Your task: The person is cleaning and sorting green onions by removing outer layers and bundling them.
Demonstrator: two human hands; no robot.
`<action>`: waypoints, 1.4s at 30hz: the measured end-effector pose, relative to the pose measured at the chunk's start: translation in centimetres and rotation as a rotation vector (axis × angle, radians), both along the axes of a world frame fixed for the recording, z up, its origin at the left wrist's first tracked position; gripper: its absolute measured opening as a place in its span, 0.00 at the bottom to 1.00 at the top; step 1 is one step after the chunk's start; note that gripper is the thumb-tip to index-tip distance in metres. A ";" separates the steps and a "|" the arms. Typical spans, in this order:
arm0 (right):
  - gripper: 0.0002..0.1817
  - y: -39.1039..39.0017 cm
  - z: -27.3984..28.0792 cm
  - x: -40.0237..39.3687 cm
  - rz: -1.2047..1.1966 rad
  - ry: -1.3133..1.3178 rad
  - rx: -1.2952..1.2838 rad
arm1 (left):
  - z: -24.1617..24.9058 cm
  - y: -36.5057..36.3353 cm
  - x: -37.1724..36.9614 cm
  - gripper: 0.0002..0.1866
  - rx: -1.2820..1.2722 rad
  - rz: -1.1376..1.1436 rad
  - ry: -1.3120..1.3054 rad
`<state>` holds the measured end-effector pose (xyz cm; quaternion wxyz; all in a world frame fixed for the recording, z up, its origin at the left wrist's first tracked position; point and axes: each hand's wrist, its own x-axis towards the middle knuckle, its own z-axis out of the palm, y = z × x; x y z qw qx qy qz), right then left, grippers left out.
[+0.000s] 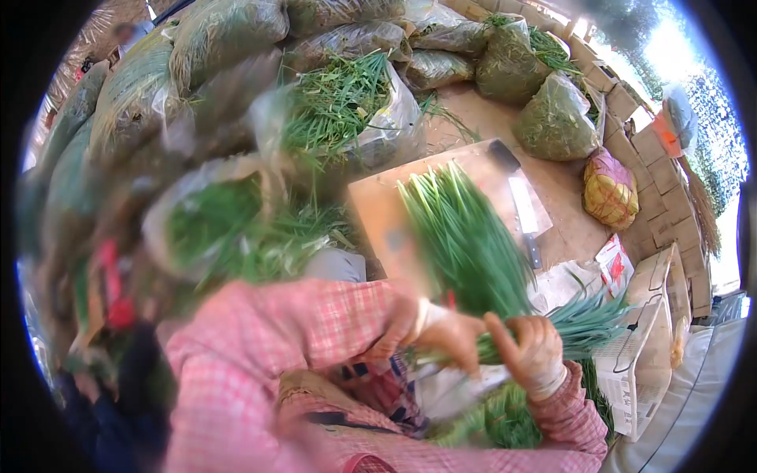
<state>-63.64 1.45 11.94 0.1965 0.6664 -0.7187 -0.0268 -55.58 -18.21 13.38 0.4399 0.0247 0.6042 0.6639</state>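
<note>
A bunch of garlic chives runs out to the right from my right hand, whose fingers close around its stalks. My left hand, somewhat blurred, bends its fingers over the pale stalk end of the same bunch, close beside the right fingers. Both wrists have white cuffs under pink checked sleeves. Just beyond my hands, a larger pile of chives lies on a wooden board, pale ends pointing away. A knife with a dark handle lies along the pile's right side. Loose greens lie below my hands.
Open bags of greens stand beyond and left of the board, with stuffed sacks behind. A white plastic crate is at the right, and a yellow-pink bundle sits by the brick edging. Another person's dark sleeve shows lower left.
</note>
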 end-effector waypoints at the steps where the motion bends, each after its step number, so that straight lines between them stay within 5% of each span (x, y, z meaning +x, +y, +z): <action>1: 0.30 -0.9 -0.2 -0.4 0.028 -0.007 0.017 | 0.2 -0.3 -0.5 0.32 -0.091 -0.042 -0.046; 3: 0.31 -2.6 -0.8 -2.3 -0.137 -0.142 0.138 | -6.6 -1.4 -2.2 0.28 -0.119 0.199 0.521; 4: 0.32 -3.9 -1.4 -3.4 -0.219 -0.206 0.197 | -7.0 -2.6 -3.0 0.22 0.358 0.436 0.397; 5: 0.35 -5.5 -1.8 -5.0 -0.303 -0.466 0.143 | -7.6 -4.7 -2.9 0.35 0.578 0.771 0.301; 9: 0.42 -11.0 -7.0 -12.9 -0.511 -0.869 -0.044 | -14.7 -6.3 -5.1 0.26 0.393 1.469 0.245; 13: 0.42 -16.4 -12.4 -17.3 -0.561 -0.869 -0.030 | -18.2 -5.8 -8.5 0.20 -0.419 1.846 0.252; 18: 0.49 -20.9 -16.6 -16.0 -0.515 -0.758 -0.177 | -22.2 -5.7 -11.2 0.24 -0.461 1.938 0.143; 20: 0.54 -22.5 -17.7 -13.6 -0.598 -0.311 0.028 | -20.8 -4.8 -12.0 0.25 -0.288 2.000 0.136; 21: 0.53 -22.8 -18.5 -13.1 -0.629 -0.305 0.057 | -21.5 -4.5 -12.2 0.24 -0.355 1.871 0.135; 23: 0.49 -22.9 -18.6 -13.0 -0.646 -0.365 0.064 | -30.8 -2.7 -14.5 0.22 -0.869 1.719 0.385; 27: 0.38 -21.1 -18.6 -16.6 -0.434 -0.541 -0.127 | -19.5 -3.5 -11.4 0.26 -0.387 1.820 0.265; 29: 0.33 -20.8 -18.8 -20.1 -0.409 -0.654 -0.140 | -20.9 -3.2 -10.9 0.28 -0.712 1.574 0.172; 33: 0.26 -23.0 -17.0 -21.2 -0.647 -0.808 -0.065 | -16.3 -3.9 -8.7 0.34 -0.614 1.454 0.038; 37: 0.25 -23.6 -19.5 -22.1 -0.506 -0.794 -0.006 | -12.4 -4.9 -8.1 0.39 -0.629 1.288 -0.080; 40: 0.23 -22.6 -20.4 -20.5 -0.400 -0.855 -0.079 | -17.2 -1.7 -11.0 0.31 -0.939 1.376 0.005; 42: 0.22 -23.0 -18.9 -16.7 -0.489 -0.947 -0.176 | -23.1 1.5 -15.3 0.25 -0.613 1.810 -0.004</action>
